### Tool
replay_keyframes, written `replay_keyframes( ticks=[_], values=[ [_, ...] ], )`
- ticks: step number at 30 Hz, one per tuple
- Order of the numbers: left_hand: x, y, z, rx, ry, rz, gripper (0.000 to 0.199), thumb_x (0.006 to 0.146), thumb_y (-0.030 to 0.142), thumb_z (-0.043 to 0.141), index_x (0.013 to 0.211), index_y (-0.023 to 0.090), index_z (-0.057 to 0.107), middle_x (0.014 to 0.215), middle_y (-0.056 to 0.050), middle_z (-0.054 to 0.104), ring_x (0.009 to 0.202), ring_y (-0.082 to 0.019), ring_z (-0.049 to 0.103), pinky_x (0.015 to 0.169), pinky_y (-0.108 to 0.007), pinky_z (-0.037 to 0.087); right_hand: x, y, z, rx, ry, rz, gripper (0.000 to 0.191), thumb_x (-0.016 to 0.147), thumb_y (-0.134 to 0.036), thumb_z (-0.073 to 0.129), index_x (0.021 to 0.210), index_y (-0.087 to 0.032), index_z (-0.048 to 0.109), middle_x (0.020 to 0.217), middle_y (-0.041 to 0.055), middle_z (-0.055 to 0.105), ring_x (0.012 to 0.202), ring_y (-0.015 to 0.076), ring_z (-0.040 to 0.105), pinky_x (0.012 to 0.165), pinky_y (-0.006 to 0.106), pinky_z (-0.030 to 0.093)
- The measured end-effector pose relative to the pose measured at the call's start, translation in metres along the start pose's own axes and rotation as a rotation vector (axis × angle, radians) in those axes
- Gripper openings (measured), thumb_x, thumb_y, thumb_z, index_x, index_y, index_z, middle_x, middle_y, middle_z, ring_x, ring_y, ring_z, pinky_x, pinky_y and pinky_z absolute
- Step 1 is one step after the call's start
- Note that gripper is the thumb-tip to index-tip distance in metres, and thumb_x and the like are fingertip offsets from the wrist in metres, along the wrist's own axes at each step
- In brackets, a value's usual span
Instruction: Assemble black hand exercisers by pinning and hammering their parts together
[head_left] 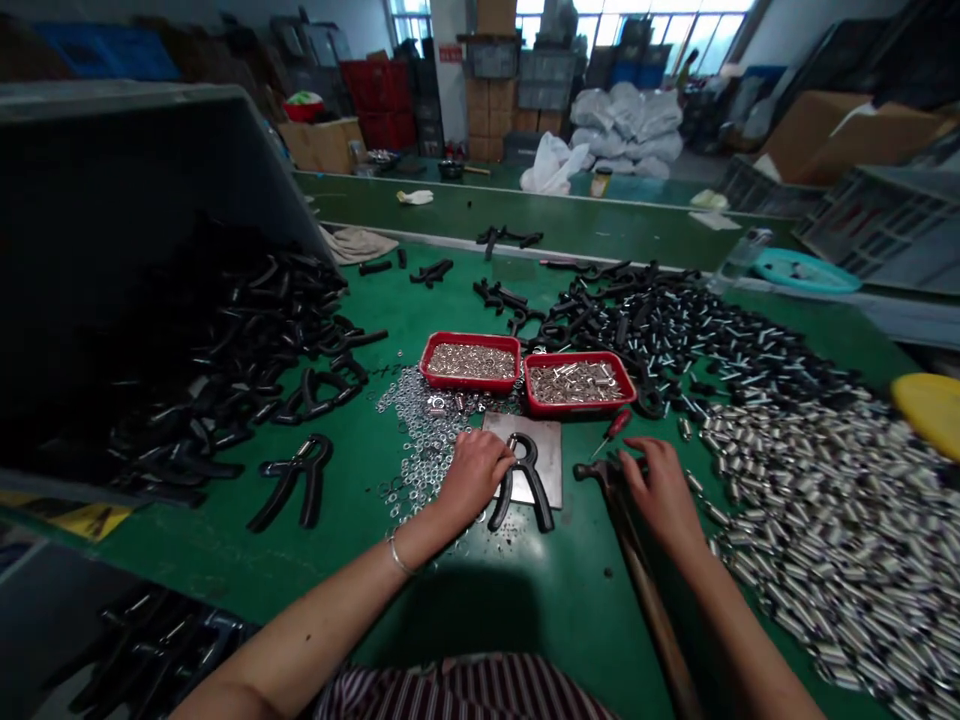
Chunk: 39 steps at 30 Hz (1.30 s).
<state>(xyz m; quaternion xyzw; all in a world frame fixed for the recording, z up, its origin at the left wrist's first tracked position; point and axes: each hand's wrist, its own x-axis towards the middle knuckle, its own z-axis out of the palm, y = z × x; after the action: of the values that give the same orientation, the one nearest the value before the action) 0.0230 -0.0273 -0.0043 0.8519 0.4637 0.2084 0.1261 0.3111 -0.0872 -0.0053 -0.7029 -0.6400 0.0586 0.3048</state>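
A black spring clamp [538, 490] lies on a square metal plate [551, 440], its two legs spread toward me. My left hand [476, 470] has its fingers closed at the clamp's left side, near the pivot. My right hand [660, 490] is apart from it, thumb and fingers spread with nothing between them, just right of a hammer's head. The hammer [637, 570] lies with its wooden handle toward me. A red-handled screwdriver [618, 424] rests behind the hammer head. Beyond the plate sit two red trays [471, 384] [577, 408] of small metal parts.
Another clamp [300, 480] lies at left, by a heap of black handles [262, 300] spilling from a grey bin [150, 95]. Loose nuts [427, 440] surround the plate's left side. Metal cylinders [825, 530] and black parts with bolts [675, 320] cover the right.
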Motion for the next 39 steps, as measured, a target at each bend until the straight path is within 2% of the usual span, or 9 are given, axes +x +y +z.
replay_keyframes(
  ticks=[5,9,12,19,26,30,32,36,39],
  values=[
    [-0.005,-0.006,0.003,0.114,0.017,0.216,0.021,0.1,0.027,0.047,0.1,0.017,0.065,0.1,-0.008,0.067,0.095,-0.023,0.055,0.087,-0.041,0.039,-0.025,-0.013,-0.001,0.06,-0.018,0.026,0.031,0.099,-0.038,0.04,0.113,-0.017,0.059,0.116,0.0138,0.057,0.113,0.0269,0.054,0.104,0.045,0.043],
    [-0.018,-0.013,0.005,0.124,0.026,0.344,0.024,0.1,0.019,0.044,0.117,0.017,0.061,0.114,-0.009,0.067,0.1,-0.024,0.056,0.086,-0.041,0.04,-0.056,-0.021,-0.009,-0.083,-0.179,0.016,0.034,0.098,-0.038,0.044,0.122,-0.018,0.057,0.121,0.0146,0.057,0.115,0.0299,0.053,0.103,0.047,0.042],
    [-0.026,-0.016,0.005,0.053,0.027,0.388,0.025,0.1,0.018,0.044,0.121,0.016,0.059,0.117,-0.01,0.066,0.104,-0.023,0.056,0.088,-0.04,0.042,-0.083,-0.019,-0.015,-0.237,-0.292,0.042,0.045,0.095,-0.04,0.048,0.135,-0.018,0.049,0.117,0.0148,0.057,0.106,0.0317,0.057,0.092,0.047,0.048],
    [-0.017,-0.01,-0.006,-0.018,-0.04,0.224,0.019,0.1,0.028,0.049,0.099,0.018,0.065,0.1,-0.006,0.066,0.096,-0.021,0.057,0.089,-0.039,0.041,-0.104,-0.012,-0.016,-0.255,-0.344,0.104,0.034,0.098,-0.04,0.043,0.125,-0.02,0.051,0.109,0.0104,0.059,0.1,0.0263,0.063,0.083,0.037,0.051],
    [0.001,-0.009,-0.012,0.324,-0.084,0.504,0.024,0.099,0.017,0.044,0.088,0.013,0.065,0.086,-0.009,0.062,0.085,-0.024,0.053,0.081,-0.04,0.041,-0.107,-0.018,-0.013,-0.276,-0.31,0.108,0.036,0.098,-0.038,0.04,0.125,-0.018,0.052,0.109,0.0124,0.058,0.101,0.0277,0.061,0.082,0.037,0.05],
    [0.004,-0.014,-0.013,0.365,-0.117,0.63,0.027,0.098,0.014,0.042,0.087,0.012,0.066,0.086,-0.011,0.062,0.085,-0.024,0.053,0.081,-0.04,0.042,-0.1,-0.02,-0.02,-0.083,-0.323,0.213,0.039,0.091,-0.04,0.048,0.121,-0.016,0.057,0.109,0.013,0.061,0.102,0.0289,0.061,0.088,0.041,0.048],
    [0.003,-0.018,-0.015,0.278,-0.125,0.639,0.026,0.1,0.016,0.041,0.096,0.013,0.067,0.093,-0.01,0.064,0.09,-0.023,0.054,0.084,-0.039,0.043,-0.094,-0.021,-0.027,0.178,-0.395,0.37,0.039,0.089,-0.045,0.052,0.115,-0.017,0.059,0.099,0.0098,0.065,0.09,0.0254,0.064,0.079,0.037,0.051],
    [-0.002,-0.023,-0.019,0.042,-0.133,0.476,0.023,0.101,0.024,0.044,0.106,0.018,0.066,0.101,-0.007,0.066,0.097,-0.021,0.056,0.091,-0.039,0.042,-0.088,-0.03,-0.05,0.699,-0.652,0.674,0.042,0.09,-0.058,0.048,0.097,-0.018,0.059,0.066,-0.0015,0.057,0.053,0.0133,0.052,0.047,0.023,0.04],
    [-0.009,-0.021,-0.021,-0.09,-0.087,0.269,0.021,0.096,0.034,0.055,0.11,0.02,0.063,0.108,-0.007,0.064,0.105,-0.023,0.056,0.097,-0.042,0.041,-0.089,-0.046,-0.066,0.714,-0.627,0.637,0.038,0.087,-0.057,0.057,0.086,-0.019,0.053,0.061,-0.0049,0.052,0.053,0.0108,0.049,0.047,0.021,0.039]
  ],
)
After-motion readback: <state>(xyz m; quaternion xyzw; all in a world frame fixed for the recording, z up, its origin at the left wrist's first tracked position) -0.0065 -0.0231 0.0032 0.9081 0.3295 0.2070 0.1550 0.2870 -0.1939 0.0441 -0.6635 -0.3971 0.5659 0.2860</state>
